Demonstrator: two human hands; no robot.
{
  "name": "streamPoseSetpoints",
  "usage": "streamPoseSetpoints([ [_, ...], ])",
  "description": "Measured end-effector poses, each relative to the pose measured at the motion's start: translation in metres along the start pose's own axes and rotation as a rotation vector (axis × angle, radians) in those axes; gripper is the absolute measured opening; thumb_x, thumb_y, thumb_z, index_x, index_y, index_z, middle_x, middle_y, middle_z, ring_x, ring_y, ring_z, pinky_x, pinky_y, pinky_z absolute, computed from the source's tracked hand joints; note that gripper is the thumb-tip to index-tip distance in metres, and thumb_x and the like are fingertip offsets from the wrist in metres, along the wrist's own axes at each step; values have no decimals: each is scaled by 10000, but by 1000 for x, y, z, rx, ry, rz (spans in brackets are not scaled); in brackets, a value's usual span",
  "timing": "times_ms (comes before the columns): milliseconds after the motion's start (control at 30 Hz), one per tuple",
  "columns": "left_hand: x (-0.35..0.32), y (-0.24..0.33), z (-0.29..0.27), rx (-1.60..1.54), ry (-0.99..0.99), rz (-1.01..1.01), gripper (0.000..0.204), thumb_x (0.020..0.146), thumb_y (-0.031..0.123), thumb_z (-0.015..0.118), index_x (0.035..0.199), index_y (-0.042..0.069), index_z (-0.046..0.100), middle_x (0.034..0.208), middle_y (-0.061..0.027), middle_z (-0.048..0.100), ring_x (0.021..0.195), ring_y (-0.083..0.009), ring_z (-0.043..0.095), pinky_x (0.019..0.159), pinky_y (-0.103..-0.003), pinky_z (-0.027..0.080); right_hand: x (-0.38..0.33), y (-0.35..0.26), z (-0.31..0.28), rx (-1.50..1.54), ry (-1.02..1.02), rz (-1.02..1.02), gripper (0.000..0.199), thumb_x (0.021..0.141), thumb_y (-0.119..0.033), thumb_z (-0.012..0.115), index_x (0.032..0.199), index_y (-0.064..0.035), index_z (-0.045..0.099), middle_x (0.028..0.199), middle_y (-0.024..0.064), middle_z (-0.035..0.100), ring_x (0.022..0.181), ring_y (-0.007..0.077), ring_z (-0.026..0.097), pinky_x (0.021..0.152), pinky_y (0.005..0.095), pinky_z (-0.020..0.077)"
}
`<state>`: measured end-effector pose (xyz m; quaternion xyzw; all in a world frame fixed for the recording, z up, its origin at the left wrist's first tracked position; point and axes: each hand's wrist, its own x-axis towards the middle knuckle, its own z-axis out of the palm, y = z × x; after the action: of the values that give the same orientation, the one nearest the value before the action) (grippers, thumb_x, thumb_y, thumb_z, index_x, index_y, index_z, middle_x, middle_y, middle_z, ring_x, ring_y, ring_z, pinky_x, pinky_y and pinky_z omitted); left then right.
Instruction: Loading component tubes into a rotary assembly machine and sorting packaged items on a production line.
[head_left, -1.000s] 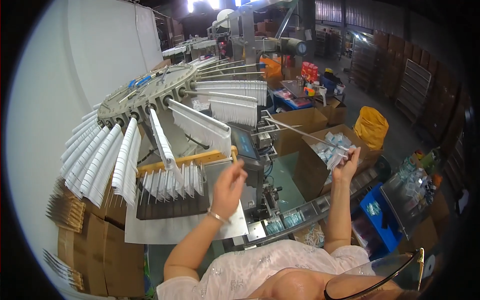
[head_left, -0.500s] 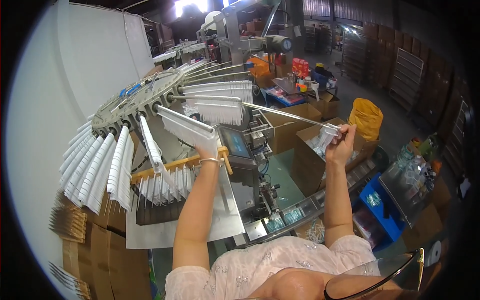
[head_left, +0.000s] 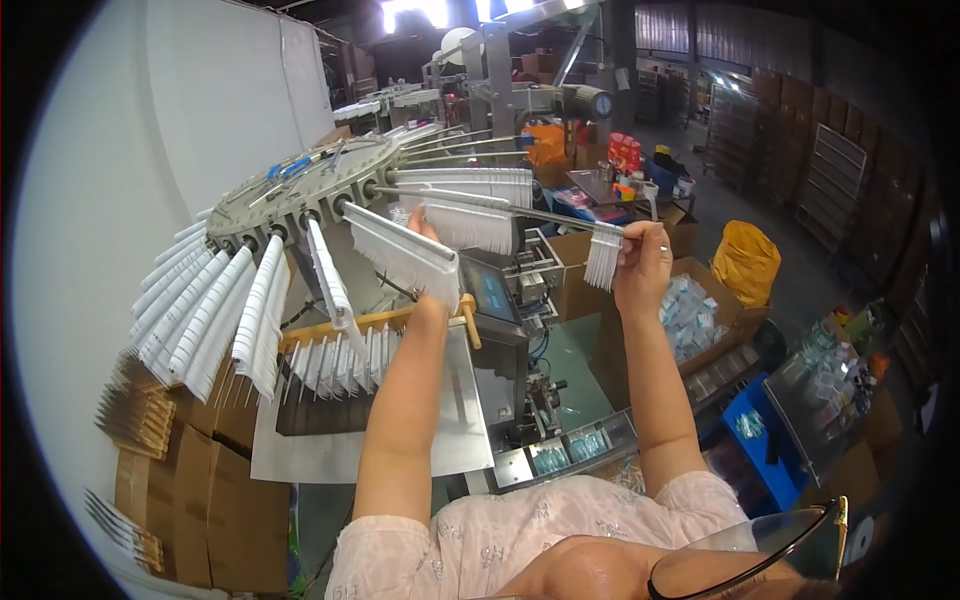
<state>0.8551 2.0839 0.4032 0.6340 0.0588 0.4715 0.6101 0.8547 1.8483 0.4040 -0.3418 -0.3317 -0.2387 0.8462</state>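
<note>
left hand (head_left: pixel 425 235): reached behind a rod's white strips (head_left: pixel 405 255), grip hidden, cannot tell.
right hand (head_left: pixel 645 265): closed on a small white strip bundle (head_left: pixel 603 258), probably at a rod's end.

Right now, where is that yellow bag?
In the head view, the yellow bag stands on the floor at the right, beyond the open cardboard box beside the right hand.

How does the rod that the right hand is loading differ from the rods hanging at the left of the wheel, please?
The rod at the right hand carries white strips only at its tip, and lies level. The left rods are covered along their length and slope downward. All radiate from the same round wheel.
</note>
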Motion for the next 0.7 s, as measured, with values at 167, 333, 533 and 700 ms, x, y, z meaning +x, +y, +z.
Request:
streamPoseSetpoints([
  [167, 21, -27, -5, 5, 104, 172, 281, 829, 79, 416, 1067, 1, 544, 1053, -113, 551, 984, -188, 481, 913, -260, 300, 6, -2, 18, -118, -143, -22, 266, 849, -299, 500, 827, -39, 553, 625, -5, 472, 526, 58, 410, 479, 178, 325],
  [333, 29, -30, 2, -58, 82, 206, 316, 828, 65, 384, 1108, -15, 507, 1057, -125, 545, 958, -176, 490, 884, -253, 322, 11, -10, 12, -119, -281, 59, 234, 837, -272, 525, 823, -40, 551, 607, -16, 438, 515, 60, 385, 459, 182, 294],
  [533, 37, -41, 8, -182, 55, 201, 294, 837, 103, 402, 1078, -20, 516, 986, -89, 561, 873, -131, 501, 812, -225, 350, 9, -20, 17, -86, -232, 238, 179, 863, -206, 486, 843, -36, 539, 596, -17, 408, 524, 68, 370, 468, 191, 286],
  [700, 41, -47, 10, -219, 91, 249, 240, 836, 104, 429, 1014, -16, 537, 837, -24, 538, 704, -69, 439, 680, -194, 351, 8, -20, 21, -29, -126, 216, 175, 871, -192, 465, 851, -32, 532, 615, -14, 402, 544, 74, 374, 475, 200, 288],
])
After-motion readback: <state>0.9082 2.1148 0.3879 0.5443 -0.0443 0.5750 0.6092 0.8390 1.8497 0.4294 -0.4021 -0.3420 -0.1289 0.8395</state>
